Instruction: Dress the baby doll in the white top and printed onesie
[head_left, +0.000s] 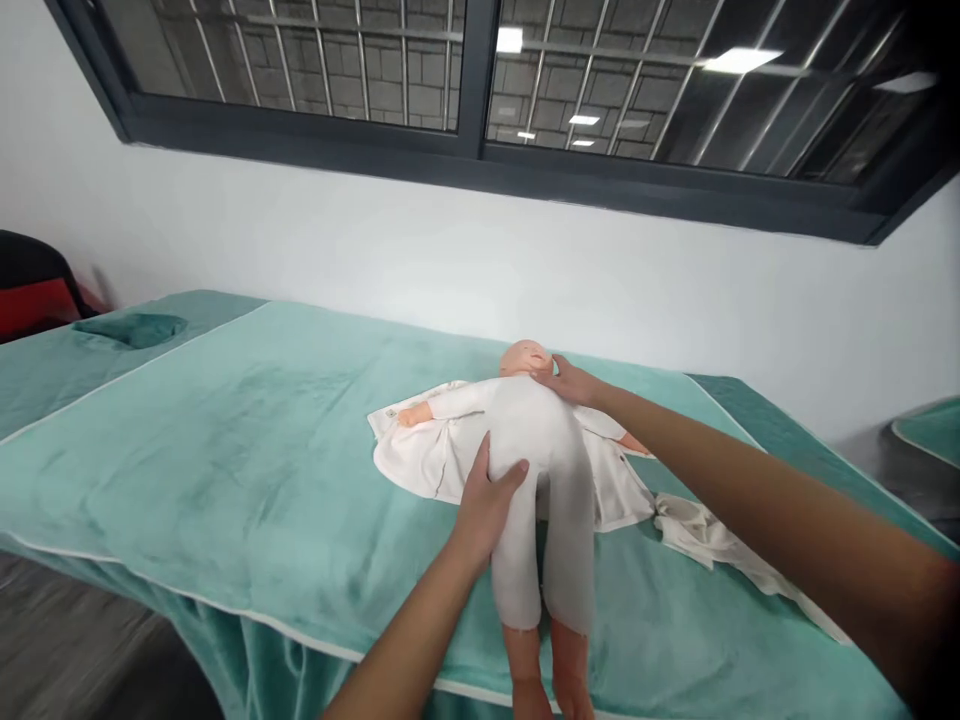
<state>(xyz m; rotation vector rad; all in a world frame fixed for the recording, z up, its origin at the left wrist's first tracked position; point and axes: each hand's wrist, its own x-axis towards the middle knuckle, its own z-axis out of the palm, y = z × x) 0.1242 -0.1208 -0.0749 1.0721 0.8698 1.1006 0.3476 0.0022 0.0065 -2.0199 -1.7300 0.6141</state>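
Note:
A baby doll (525, 430) with a white cloth body lies face up, its head toward the wall and its bare feet at the near edge of the bed. Beneath it a white garment (420, 462) is spread open on both sides. My left hand (487, 502) grips the doll at its hip and upper thigh, thumb lying on top. Up by the head, my right hand (570, 382) holds the doll at the neck and shoulder; some of its fingers are hidden behind the doll.
A green plush cover (247, 450) with white piping lies over the bed. Right of the doll is a crumpled white cloth (697, 530). A face hole (131, 330) shows at the far left, near a red and black chair (34, 290). Behind stands a white wall with a barred window (480, 80).

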